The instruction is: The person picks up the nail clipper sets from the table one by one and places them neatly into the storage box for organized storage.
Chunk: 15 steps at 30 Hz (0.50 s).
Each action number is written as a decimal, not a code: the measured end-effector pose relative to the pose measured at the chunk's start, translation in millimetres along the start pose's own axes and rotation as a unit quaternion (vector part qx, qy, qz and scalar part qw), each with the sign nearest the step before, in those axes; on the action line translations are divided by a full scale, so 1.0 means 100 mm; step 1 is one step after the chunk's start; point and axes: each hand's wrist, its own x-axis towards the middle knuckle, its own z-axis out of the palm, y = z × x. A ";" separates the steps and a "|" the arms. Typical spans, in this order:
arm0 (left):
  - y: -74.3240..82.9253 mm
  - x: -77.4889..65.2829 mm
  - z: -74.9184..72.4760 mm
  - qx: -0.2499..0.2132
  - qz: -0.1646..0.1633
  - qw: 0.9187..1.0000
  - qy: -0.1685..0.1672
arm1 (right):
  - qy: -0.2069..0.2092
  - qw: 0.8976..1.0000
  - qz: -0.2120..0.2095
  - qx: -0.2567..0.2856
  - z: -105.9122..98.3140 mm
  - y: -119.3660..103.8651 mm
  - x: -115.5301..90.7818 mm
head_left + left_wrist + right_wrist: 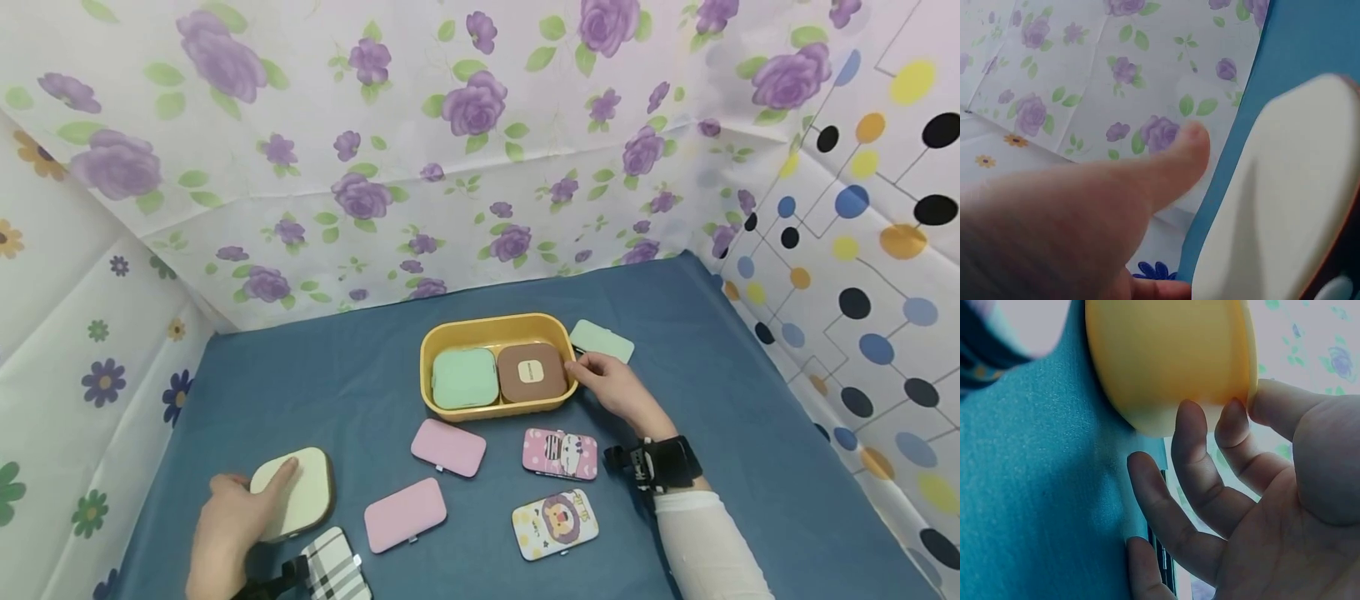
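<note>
A cream rounded-square case (303, 492) lies at the left front, with my left hand (240, 517) at its left edge. Its straight thumb (1172, 162) stretches over the lid, apart from it in the left wrist view. One fingertip meets the case's edge; the other fingers are hidden. My right hand (611, 383) pinches the right end of a yellow plastic basket (495, 323), thumb at the rim and two fingertips against the outer wall (1172, 356). Inside the basket, a mint green case (465, 377) sits beside a brown case (551, 375) with a cream label.
Two plain pink cases (448, 447), a pink cartoon case (560, 454) and a lion-print case (555, 523) lie before the basket. A black-and-white plaid case (333, 567) is beside my left wrist. Behind my right hand lies a pale green case (602, 340). Patterned cloth walls (472, 167) enclose the blue tabletop.
</note>
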 end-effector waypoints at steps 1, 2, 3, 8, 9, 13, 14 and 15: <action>0.01 0.01 0.00 0.011 0.003 1.000 -0.013 | 0.001 1.000 0.001 0.000 0.00 0.00 0.00; 0.01 0.01 0.00 0.019 0.003 0.999 -0.027 | 0.002 1.000 0.000 0.001 0.00 0.00 -0.01; 0.02 0.02 0.00 0.027 0.005 0.999 -0.039 | 0.002 1.000 0.000 0.002 0.00 0.01 -0.01; 0.01 0.05 -0.04 0.065 0.015 0.995 -0.076 | -0.003 1.000 -0.007 0.004 -0.01 0.02 -0.01; 0.01 0.05 -0.05 0.068 0.018 0.995 -0.077 | -0.003 1.000 -0.008 0.006 0.00 0.01 -0.01; 0.02 0.07 -0.08 0.054 0.010 0.995 -0.088 | 0.000 1.000 -0.009 0.009 0.00 0.01 -0.02; 0.02 0.08 -0.09 0.047 0.008 0.995 -0.093 | -0.001 1.000 -0.008 0.008 0.01 0.01 -0.02; 0.01 0.08 -0.11 0.039 0.004 0.994 -0.098 | -0.003 1.000 -0.008 0.008 0.01 0.01 -0.02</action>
